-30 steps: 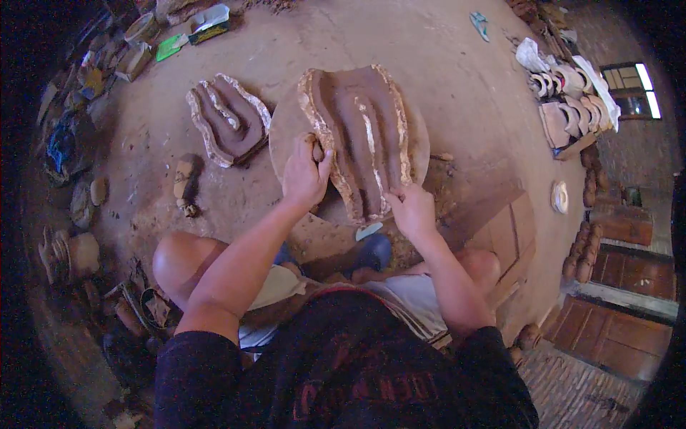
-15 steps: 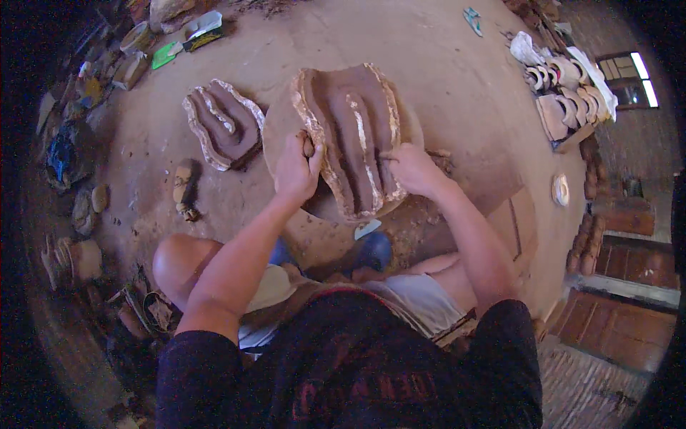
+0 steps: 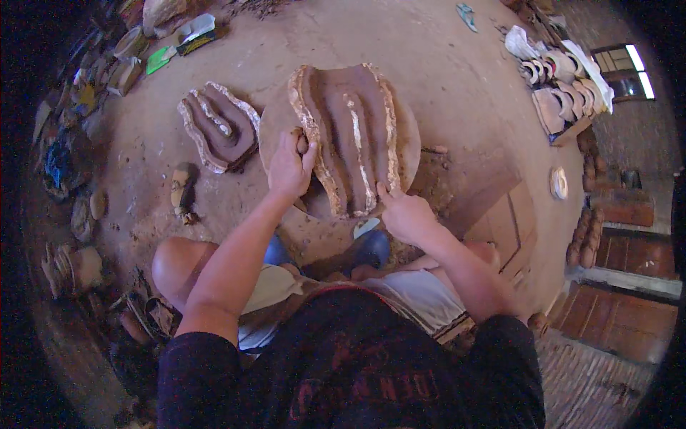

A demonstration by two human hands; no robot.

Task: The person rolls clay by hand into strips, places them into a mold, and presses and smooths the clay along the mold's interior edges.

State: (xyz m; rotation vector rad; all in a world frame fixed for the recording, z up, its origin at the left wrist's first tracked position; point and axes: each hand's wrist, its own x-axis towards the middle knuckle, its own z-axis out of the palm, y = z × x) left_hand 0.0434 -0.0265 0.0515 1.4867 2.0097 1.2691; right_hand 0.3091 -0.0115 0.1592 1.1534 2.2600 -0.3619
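A brown clay piece with wavy raised walls, pale crumbly rims and a central ridge (image 3: 332,121) lies on a round board (image 3: 409,136) in front of me. My left hand (image 3: 289,168) is closed round a small brown lump, apparently clay (image 3: 301,144), beside the piece's left wall. At the near right corner my right hand (image 3: 409,217) has its fingertips on the pale rim, the other fingers curled in. Whether those fingertips pinch the rim or only press it, I cannot tell. A smaller similar clay piece (image 3: 230,139) lies on the floor to the left.
A tan elongated object (image 3: 182,191) lies on the floor at left. A pale curved scraper-like piece (image 3: 366,229) sits between my feet. Curved clay pieces (image 3: 568,100) are stacked at far right. A brown panel (image 3: 509,225) lies right of me; clutter lines the left side.
My right hand has slid toward me along the right wall to its near corner. My left hand stays by the left wall, still round the lump.
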